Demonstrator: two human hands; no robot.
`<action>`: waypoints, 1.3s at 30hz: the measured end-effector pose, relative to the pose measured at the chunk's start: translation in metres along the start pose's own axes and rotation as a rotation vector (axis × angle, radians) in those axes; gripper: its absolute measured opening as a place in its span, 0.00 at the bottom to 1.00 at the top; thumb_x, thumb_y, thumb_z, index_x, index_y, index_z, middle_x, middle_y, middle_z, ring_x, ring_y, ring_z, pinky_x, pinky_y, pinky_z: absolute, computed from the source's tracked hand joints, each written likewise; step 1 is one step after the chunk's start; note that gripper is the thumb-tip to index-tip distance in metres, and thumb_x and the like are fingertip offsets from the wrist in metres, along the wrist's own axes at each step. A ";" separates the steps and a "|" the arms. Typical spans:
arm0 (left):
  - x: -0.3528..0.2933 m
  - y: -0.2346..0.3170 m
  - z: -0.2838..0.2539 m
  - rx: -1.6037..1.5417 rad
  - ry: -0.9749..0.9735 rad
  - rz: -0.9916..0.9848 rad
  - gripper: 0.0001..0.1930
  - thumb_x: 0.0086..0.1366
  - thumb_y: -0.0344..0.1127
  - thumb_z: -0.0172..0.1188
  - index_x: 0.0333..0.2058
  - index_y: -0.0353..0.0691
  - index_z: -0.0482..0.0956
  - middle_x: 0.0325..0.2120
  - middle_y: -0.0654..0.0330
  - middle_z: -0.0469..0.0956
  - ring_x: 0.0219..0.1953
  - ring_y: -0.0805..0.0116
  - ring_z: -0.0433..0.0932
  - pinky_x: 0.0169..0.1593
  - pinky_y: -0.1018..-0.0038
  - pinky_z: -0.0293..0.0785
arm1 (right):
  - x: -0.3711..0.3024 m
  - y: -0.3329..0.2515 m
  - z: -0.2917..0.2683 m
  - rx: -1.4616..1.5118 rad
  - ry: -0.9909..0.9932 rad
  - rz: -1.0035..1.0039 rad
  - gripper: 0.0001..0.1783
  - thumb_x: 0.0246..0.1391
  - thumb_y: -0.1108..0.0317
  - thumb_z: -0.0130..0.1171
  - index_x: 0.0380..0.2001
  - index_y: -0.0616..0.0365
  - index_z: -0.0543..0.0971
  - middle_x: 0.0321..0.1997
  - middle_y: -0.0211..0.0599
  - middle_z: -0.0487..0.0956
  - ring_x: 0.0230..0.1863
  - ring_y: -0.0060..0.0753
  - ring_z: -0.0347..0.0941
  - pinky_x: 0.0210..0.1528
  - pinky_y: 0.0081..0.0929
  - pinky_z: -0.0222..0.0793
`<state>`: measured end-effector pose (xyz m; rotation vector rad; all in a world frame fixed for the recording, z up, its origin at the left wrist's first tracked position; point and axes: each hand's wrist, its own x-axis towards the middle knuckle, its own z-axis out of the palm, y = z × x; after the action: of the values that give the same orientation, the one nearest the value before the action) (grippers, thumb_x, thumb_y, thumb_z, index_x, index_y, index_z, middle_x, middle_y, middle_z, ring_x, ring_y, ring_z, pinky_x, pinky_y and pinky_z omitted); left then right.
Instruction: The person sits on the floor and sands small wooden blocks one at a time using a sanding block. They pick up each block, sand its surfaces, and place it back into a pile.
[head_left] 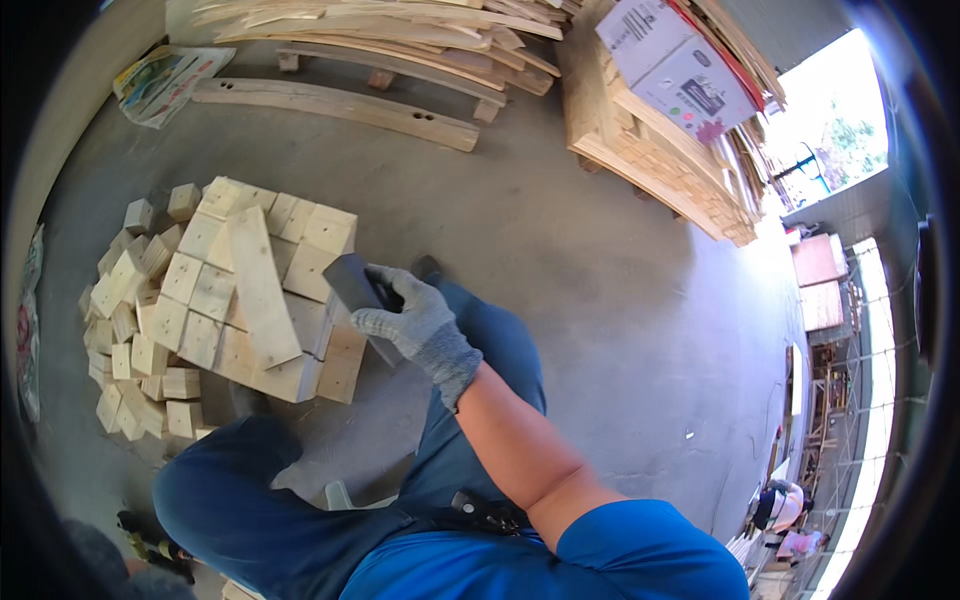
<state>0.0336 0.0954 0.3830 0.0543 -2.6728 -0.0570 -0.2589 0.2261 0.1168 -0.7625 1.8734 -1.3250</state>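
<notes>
My right hand [412, 318], in a grey knit glove, is closed on a dark flat rectangular tool [358, 290]; its exact kind cannot be made out. The tool is at the right edge of a stack of square-ended wooden blocks [210, 290]. A loose short board [262, 285] lies slantwise on top of that stack. In the dim lower left corner a dark, blurred shape seems to be my left hand [95, 560], its fingers indistinct. Close to it is a dark power tool [155, 545], partly in shadow.
Loose wooden blocks [130, 350] are heaped left of the stack. Farther off are a long plank [335, 108], piled boards [400, 40], a printed sack [170, 85], and a timber stack [660, 140] bearing a white carton [680, 70]. My knees flank the stack's near side.
</notes>
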 end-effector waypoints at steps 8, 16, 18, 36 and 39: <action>-0.044 -0.041 -0.028 0.016 0.130 -0.298 0.13 0.67 0.29 0.72 0.47 0.29 0.87 0.39 0.48 0.87 0.38 0.56 0.88 0.41 0.69 0.84 | 0.006 -0.009 0.010 0.063 0.024 -0.066 0.37 0.53 0.64 0.80 0.64 0.65 0.79 0.56 0.42 0.87 0.54 0.29 0.82 0.58 0.30 0.80; -0.226 -0.185 0.107 -0.144 0.160 -1.251 0.16 0.71 0.32 0.69 0.54 0.31 0.86 0.44 0.58 0.88 0.45 0.74 0.83 0.52 0.73 0.80 | -0.003 -0.001 -0.008 0.155 0.056 -0.018 0.36 0.56 0.69 0.72 0.67 0.67 0.77 0.61 0.44 0.83 0.59 0.35 0.80 0.63 0.31 0.75; -0.290 -0.192 0.133 -0.112 0.113 -1.420 0.23 0.65 0.39 0.73 0.55 0.33 0.87 0.47 0.51 0.90 0.46 0.65 0.89 0.53 0.69 0.83 | -0.004 0.004 -0.011 0.209 0.038 0.016 0.36 0.57 0.69 0.70 0.68 0.69 0.75 0.61 0.45 0.83 0.59 0.35 0.80 0.64 0.31 0.74; -0.483 -0.175 0.345 -0.074 -0.355 -1.832 0.61 0.43 0.49 0.81 0.75 0.35 0.61 0.69 0.37 0.70 0.71 0.40 0.70 0.73 0.57 0.70 | 0.030 0.025 0.017 -0.005 -0.100 0.143 0.42 0.60 0.61 0.69 0.73 0.68 0.69 0.65 0.44 0.79 0.60 0.36 0.78 0.65 0.32 0.73; -0.497 -0.180 0.358 -0.230 -0.233 -2.040 0.63 0.45 0.52 0.82 0.75 0.34 0.60 0.69 0.34 0.69 0.72 0.38 0.68 0.74 0.58 0.69 | 0.033 0.027 0.028 -0.098 -0.034 0.163 0.47 0.51 0.57 0.69 0.71 0.73 0.71 0.63 0.49 0.80 0.60 0.41 0.78 0.64 0.35 0.74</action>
<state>0.3198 -0.0494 -0.1688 2.5323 -1.5676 -0.9433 -0.2568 0.1927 0.0782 -0.6617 1.9412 -1.1190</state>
